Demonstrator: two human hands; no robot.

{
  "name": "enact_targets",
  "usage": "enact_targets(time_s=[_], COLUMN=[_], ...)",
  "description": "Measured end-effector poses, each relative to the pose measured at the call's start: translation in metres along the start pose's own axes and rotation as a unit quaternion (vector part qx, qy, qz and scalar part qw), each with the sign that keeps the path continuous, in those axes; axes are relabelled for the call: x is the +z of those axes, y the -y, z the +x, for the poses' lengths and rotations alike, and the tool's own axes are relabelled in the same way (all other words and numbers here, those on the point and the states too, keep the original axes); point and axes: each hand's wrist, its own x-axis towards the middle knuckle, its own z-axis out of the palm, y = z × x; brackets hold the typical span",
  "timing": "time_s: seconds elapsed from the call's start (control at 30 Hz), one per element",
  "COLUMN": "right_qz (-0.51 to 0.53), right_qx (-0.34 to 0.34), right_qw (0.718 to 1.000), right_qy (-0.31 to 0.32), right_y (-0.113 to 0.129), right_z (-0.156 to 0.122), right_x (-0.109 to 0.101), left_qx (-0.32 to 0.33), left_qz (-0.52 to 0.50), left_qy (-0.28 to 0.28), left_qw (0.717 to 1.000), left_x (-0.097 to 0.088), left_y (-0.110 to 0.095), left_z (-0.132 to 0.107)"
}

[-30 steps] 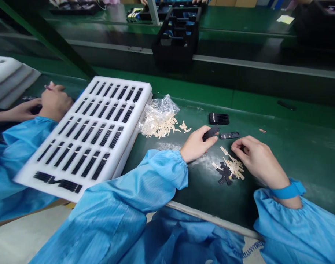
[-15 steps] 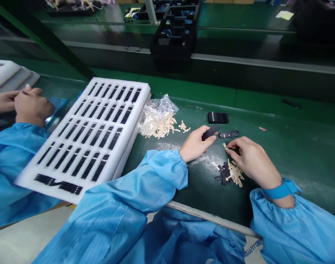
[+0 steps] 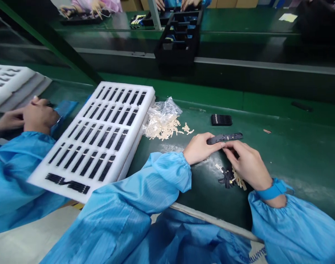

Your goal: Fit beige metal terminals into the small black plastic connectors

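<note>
My left hand (image 3: 202, 147) is closed around one end of a flat black plastic part (image 3: 214, 139) with rounded ends. Just behind it a second, similar black part (image 3: 235, 136) lies on the table, overlapping it in my view. My right hand (image 3: 246, 161) is pinched closed, its fingertips meeting my left thumb at the near edge of the held part. Whatever is between the right fingertips is hidden. Below the hands is a small pile of black tabs (image 3: 226, 177) and pale cream tabs (image 3: 239, 180), partly covered by my right hand.
Left of me a white foam tray (image 3: 71, 146) holds rows of black parts. Beside it a clear plastic bag (image 3: 169, 107) spills cream tabs (image 3: 167, 130). A black ribbed stack (image 3: 221, 120) stands farther back. A neighbour's hands (image 3: 38, 115) work at far left; a black crate (image 3: 178, 40) is beyond.
My right hand has moved left to meet my left fingertips; the pale tab it pinched no longer shows. The view has shifted slightly, and a person's hands now show behind the crate.
</note>
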Motion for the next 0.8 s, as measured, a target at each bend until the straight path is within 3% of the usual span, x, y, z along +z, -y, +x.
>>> enact_targets(time_s=[0.13,0.3,0.47,0.6,0.67,0.8], right_qz=[0.097,0.306,0.276,0.221,0.196,0.172], right_qx=[0.072,0.189,0.181,0.162,0.154,0.133], right_qw=[0.992,0.933,0.944,0.96,0.966,0.973], right_qy=[-0.036,-0.022,-0.014,-0.051,-0.069,-0.081], right_y=[0.005,0.007,0.01,0.015,0.015,0.015], right_z=[0.001,0.005,0.005,0.003,0.002,0.003], right_x=[0.002,0.0,0.001,0.006,0.007,0.005], left_qx=[-0.034,-0.009,0.02,0.118,0.151,0.149], left_qz=[-0.093,-0.152,-0.117,-0.041,-0.024,-0.007], left_qy=[0.045,0.035,-0.001,-0.07,-0.065,-0.045], left_qw=[0.994,0.988,0.993,0.99,0.986,0.988], left_x=[-0.001,-0.001,0.002,0.005,0.007,0.006], left_y=[-0.003,-0.008,-0.002,0.005,0.006,0.006], left_z=[-0.002,-0.004,-0.002,-0.003,-0.005,-0.005])
